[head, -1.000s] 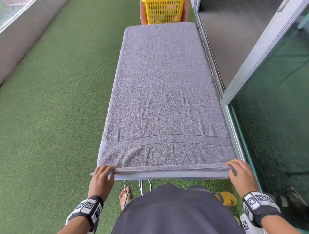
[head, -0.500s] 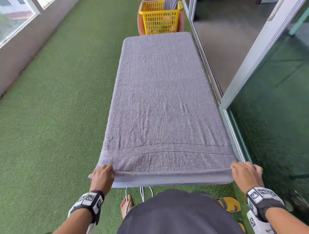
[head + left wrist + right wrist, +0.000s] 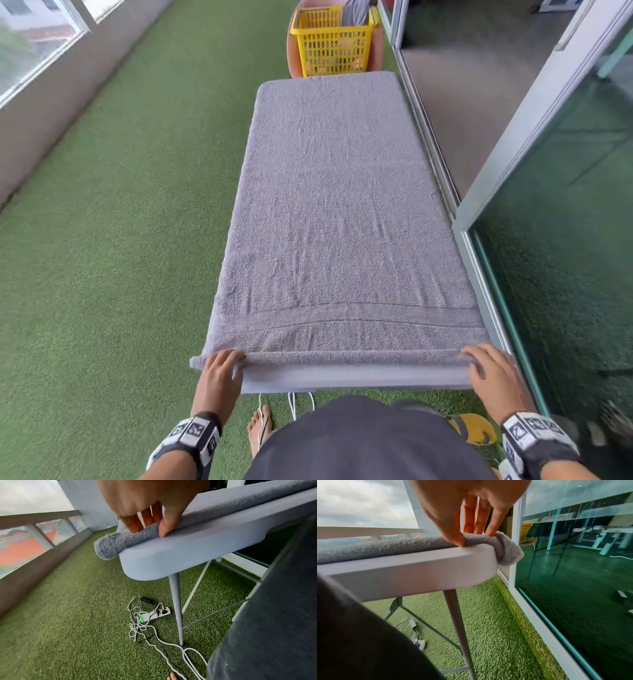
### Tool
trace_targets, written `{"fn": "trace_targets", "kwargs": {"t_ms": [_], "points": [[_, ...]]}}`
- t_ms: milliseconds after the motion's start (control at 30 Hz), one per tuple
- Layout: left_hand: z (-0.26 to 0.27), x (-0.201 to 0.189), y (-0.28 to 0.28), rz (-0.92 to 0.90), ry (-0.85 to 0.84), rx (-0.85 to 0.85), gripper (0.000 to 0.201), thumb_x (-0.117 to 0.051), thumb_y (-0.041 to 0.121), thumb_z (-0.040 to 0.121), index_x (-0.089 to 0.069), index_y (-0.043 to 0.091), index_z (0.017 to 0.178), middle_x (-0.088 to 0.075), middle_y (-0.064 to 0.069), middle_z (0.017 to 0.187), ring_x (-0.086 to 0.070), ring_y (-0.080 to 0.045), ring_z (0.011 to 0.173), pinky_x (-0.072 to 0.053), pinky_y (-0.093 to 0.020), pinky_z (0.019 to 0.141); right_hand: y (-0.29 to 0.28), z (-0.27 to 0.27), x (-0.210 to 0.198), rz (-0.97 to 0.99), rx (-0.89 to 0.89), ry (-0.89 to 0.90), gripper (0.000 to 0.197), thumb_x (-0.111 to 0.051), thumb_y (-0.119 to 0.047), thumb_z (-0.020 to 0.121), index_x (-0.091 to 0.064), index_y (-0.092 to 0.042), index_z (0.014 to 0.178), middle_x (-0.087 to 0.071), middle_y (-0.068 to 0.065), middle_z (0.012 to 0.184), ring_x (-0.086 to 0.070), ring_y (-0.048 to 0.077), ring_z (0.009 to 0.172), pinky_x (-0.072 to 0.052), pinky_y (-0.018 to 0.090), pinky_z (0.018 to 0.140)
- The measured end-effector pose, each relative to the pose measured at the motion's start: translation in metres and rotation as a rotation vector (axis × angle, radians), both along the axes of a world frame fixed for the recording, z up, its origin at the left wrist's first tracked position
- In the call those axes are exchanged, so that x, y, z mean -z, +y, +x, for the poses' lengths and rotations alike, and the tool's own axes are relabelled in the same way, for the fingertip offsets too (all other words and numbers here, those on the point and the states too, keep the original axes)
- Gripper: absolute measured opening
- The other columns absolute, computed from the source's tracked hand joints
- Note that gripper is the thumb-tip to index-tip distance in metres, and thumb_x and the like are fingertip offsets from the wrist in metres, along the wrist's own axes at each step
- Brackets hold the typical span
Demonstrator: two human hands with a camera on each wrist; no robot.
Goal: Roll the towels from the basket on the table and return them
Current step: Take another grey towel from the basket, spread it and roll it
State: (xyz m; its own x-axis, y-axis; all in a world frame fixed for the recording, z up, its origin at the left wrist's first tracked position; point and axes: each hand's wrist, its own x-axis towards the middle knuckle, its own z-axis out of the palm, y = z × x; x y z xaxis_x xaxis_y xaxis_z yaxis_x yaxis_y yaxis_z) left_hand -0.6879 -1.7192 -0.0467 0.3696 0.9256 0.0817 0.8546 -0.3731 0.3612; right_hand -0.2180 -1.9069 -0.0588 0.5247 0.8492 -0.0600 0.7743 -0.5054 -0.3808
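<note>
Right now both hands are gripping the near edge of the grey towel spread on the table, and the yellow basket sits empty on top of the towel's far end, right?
Not quite. The yellow basket sits beyond the table, not on the grey towel, as the head view shows. The left hand and right hand do grip its near edge.

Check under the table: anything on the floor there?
Under the table: a white power strip with tangled cables on green turf, plus folding legs. Farther back is hidden.
</note>
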Motion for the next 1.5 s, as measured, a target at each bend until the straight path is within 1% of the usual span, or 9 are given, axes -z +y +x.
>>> {"fn": "trace_targets", "kwargs": {"t_ms": [167,267,433,633,733,833,1100,1367,1500], "points": [[0.000,-0.011,0.014,-0.057,-0.040,0.029,0.029,-0.076,-0.015,0.062,-0.072,0.008,0.080,-0.069,0.000,0.073,-0.061,-0.014,0.062,-0.050,-0.021,0.061,0.010,0.016,-0.006,-0.003,-0.027,0.005,0.027,-0.068,0.010,0.074,-0.074,-0.011,0.091,-0.071,0.005,0.095,-0.063,0.024,0.089,-0.050,0.042,0.087],[0.003,-0.013,0.020,-0.060,0.002,0.051,0.016,-0.058,0.011,0.081,-0.056,0.021,0.068,-0.052,0.013,0.062,-0.046,-0.009,0.053,-0.037,-0.025,0.057,0.020,0.018,-0.018,-0.100,-0.076,-0.116,0.020,-0.064,-0.009,0.083,-0.067,-0.026,0.073,-0.066,-0.010,0.077,-0.054,0.014,0.075,-0.041,0.035,0.076],[0.005,-0.012,0.031,-0.049,0.127,-0.120,0.042,-0.069,0.009,0.072,-0.056,0.016,0.112,-0.056,-0.002,0.091,-0.046,-0.016,0.078,-0.047,-0.040,0.074,0.030,0.017,-0.024,-0.127,-0.017,-0.227,0.019,-0.063,-0.020,0.081,-0.054,-0.028,0.095,-0.056,-0.006,0.091,-0.050,0.016,0.084,-0.032,0.036,0.082],[0.003,0.001,0.013,-0.083,0.032,0.027,0.048,-0.063,-0.008,0.056,-0.049,0.018,0.094,-0.046,0.003,0.088,-0.037,-0.016,0.078,-0.042,-0.030,0.069,0.022,0.004,-0.018,-0.155,-0.218,-0.133,0.042,-0.068,-0.006,0.070,-0.044,-0.036,0.087,-0.044,-0.016,0.089,-0.050,0.009,0.083,-0.043,0.027,0.079],[-0.006,0.007,0.014,-0.007,0.039,0.013,0.028,-0.058,0.007,0.072,-0.060,0.009,0.100,-0.059,-0.003,0.095,-0.042,-0.018,0.086,-0.043,-0.032,0.078,0.021,0.006,-0.016,-0.107,-0.120,-0.119,0.039,-0.067,0.000,0.072,-0.061,-0.025,0.101,-0.056,-0.007,0.105,-0.054,0.015,0.095,-0.047,0.036,0.088],[-0.003,0.002,0.021,0.023,0.036,-0.003,0.031,-0.072,-0.014,0.066,-0.069,0.004,0.091,-0.067,-0.007,0.088,-0.057,-0.024,0.081,-0.054,-0.037,0.070,0.026,0.012,-0.012,-0.052,-0.046,-0.063,0.035,-0.065,0.008,0.076,-0.070,-0.014,0.103,-0.065,0.001,0.109,-0.059,0.020,0.095,-0.049,0.038,0.084],[0.005,-0.018,0.041,-0.154,0.124,-0.087,0.019,-0.055,0.004,0.085,-0.047,0.017,0.074,-0.048,0.006,0.066,-0.043,-0.015,0.054,-0.028,-0.025,0.052,0.038,0.017,-0.034,-0.223,-0.066,-0.210,0.027,-0.057,-0.022,0.087,-0.051,-0.033,0.063,-0.055,-0.017,0.064,-0.049,0.007,0.071,-0.023,0.031,0.082],[0.009,-0.012,0.034,-0.096,0.132,0.064,0.048,-0.073,-0.008,0.057,-0.044,0.018,0.086,-0.046,0.003,0.079,-0.040,-0.014,0.066,-0.043,-0.027,0.059,0.041,0.011,-0.037,-0.202,-0.159,-0.117,0.038,-0.067,0.000,0.070,-0.042,-0.029,0.074,-0.042,-0.011,0.080,-0.045,0.014,0.072,-0.033,0.031,0.070],[0.010,-0.008,0.032,-0.133,0.112,0.057,0.041,-0.079,0.001,0.058,-0.055,0.013,0.090,-0.054,0.000,0.085,-0.045,-0.018,0.076,-0.047,-0.031,0.067,0.037,0.008,-0.034,-0.284,-0.166,-0.059,0.037,-0.064,-0.006,0.073,-0.047,-0.031,0.093,-0.044,-0.012,0.099,-0.048,0.011,0.095,-0.036,0.030,0.091]]}}
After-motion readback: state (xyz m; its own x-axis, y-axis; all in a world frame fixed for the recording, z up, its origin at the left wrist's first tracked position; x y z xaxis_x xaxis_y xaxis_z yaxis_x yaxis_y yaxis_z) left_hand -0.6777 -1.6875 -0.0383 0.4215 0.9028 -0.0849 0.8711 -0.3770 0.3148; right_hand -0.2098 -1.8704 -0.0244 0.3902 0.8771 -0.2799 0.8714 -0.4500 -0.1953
